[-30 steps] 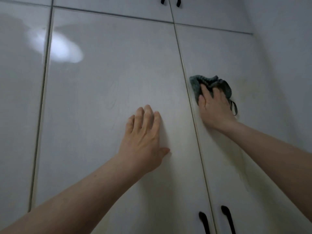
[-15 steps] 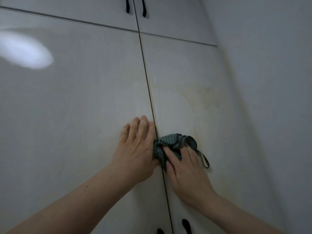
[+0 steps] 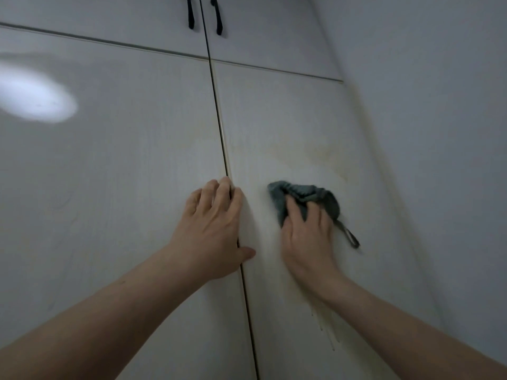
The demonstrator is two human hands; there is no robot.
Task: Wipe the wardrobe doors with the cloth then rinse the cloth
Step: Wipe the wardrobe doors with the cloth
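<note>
right hand (image 3: 306, 237) is pressing the bunched grey-green cloth (image 3: 304, 197) flat against the right door (image 3: 288, 119), centre-right of frame, fingers curled over the cloth & gripping it. hanging loop of the cloth (image 3: 349, 237) trails off to the lower right. hand looks a bit motion-blurred, so prob mid-stroke.

left hand (image 3: 216, 229) holds nothing, palm spread flat on the wardrobe, straddling the vertical seam (image 3: 219, 119) w/ most of it on the left door (image 3: 109, 160), thumb reaching onto the right one. looks like bracing.

progress, as a guess: wiping is underway, not finished. faint yellowish staining (image 3: 323, 152) shows above the cloth on the right door, and thin drip marks (image 3: 327, 333) run down below the right wrist, so that panel needs more passes. left door is glossy w/ a light glare (image 3: 35, 102) at upper left; can't tell if it's been wiped. upper doors w/ black handles (image 3: 204, 15) at top centre, also can't tell. rinsing not started: no sink or water in view.
</note>
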